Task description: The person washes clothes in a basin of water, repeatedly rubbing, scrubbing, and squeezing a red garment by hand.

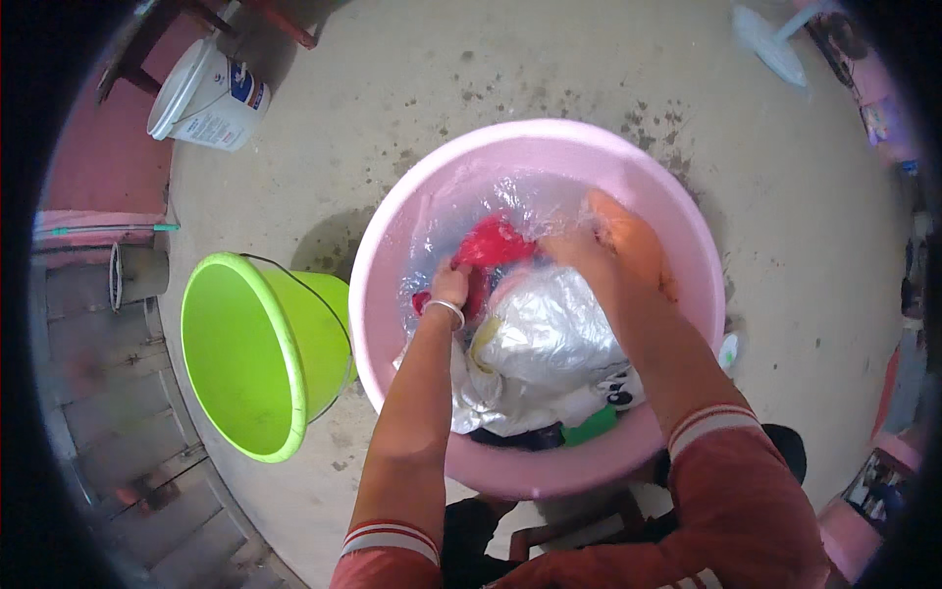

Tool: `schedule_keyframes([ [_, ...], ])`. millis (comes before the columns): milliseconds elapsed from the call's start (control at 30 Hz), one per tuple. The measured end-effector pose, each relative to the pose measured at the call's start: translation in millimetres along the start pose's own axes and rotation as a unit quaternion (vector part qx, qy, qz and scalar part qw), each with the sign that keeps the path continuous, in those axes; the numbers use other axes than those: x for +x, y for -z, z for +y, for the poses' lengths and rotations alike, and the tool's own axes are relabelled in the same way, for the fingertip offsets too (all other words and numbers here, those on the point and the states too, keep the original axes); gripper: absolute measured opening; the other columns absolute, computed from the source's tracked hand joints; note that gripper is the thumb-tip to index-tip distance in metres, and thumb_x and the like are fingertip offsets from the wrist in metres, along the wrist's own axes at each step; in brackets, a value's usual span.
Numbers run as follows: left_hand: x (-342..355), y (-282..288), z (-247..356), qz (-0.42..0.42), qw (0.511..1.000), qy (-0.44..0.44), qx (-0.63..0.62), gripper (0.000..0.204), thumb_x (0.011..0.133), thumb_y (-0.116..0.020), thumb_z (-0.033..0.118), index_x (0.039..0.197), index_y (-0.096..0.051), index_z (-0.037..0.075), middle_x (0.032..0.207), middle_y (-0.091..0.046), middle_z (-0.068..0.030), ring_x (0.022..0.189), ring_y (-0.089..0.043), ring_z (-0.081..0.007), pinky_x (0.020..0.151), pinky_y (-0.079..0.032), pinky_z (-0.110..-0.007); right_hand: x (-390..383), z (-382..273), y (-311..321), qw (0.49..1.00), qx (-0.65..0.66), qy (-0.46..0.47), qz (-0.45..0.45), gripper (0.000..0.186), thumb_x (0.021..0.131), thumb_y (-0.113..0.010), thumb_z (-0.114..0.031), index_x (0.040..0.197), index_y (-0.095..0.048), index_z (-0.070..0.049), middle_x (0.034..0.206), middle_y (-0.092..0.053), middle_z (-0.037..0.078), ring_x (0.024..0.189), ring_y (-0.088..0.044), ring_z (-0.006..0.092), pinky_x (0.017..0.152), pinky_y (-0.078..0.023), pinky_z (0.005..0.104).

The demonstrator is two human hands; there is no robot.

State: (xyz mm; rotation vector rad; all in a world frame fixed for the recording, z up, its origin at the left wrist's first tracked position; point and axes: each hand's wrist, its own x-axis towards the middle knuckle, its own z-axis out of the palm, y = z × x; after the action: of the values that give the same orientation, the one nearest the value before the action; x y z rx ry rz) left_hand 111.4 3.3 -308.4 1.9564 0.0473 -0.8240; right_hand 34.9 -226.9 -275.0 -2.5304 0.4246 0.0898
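Note:
A large pink tub (392,211) holds water and several pieces of wet laundry. My left hand (451,285), with a pale bracelet at its wrist, is closed on a red cloth (494,242) in the water at the left. To its right, my right hand (581,251) is in the splashing water between the red cloth and an orange cloth (633,240). Motion and water smear its fingers, so its grip is unclear. A shiny whitish, wet cloth (549,329) bulges up below both hands. Under its near edge show a green piece (591,425) and a dark piece (520,438).
A lime-green bucket (294,353) lies tipped beside the tub's left side. Farther off at upper left stands a white bucket (218,103). A pale stand base (770,49) is at upper right. Wet spots mark the concrete floor (412,88).

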Motion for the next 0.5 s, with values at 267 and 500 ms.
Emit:
schedule_keyframes([
  [267, -58.7, 14.1, 68.3, -0.259, 0.812, 0.138, -0.505, 0.054, 0.088, -0.045, 0.060, 0.097, -0.061, 0.009, 0.098, -0.063, -0.0110, 0.086, -0.059, -0.0295, 0.083, -0.047, -0.046, -91.9, -157.0, 30.2, 0.966, 0.115, 0.212, 0.092, 0.018, 0.065, -0.062, -0.024, 0.078, -0.062, -0.012, 0.077, -0.058, 0.005, 0.081, -0.054, 0.0253, 0.077, -0.038, 0.0415],
  [500, -98.6, -4.6, 52.9, -0.118, 0.905, 0.135, -0.386, 0.032, 0.097, -0.044, 0.028, 0.117, -0.056, 0.007, 0.108, -0.061, -0.0071, 0.096, -0.061, -0.0204, 0.087, -0.050, -0.037, -45.1, -120.0, 5.0, 0.982, 0.136, 0.050, 0.120, 0.021, 0.074, -0.058, -0.028, 0.067, -0.065, -0.009, 0.075, -0.064, 0.014, 0.069, -0.062, 0.0334, 0.065, -0.045, 0.0490],
])
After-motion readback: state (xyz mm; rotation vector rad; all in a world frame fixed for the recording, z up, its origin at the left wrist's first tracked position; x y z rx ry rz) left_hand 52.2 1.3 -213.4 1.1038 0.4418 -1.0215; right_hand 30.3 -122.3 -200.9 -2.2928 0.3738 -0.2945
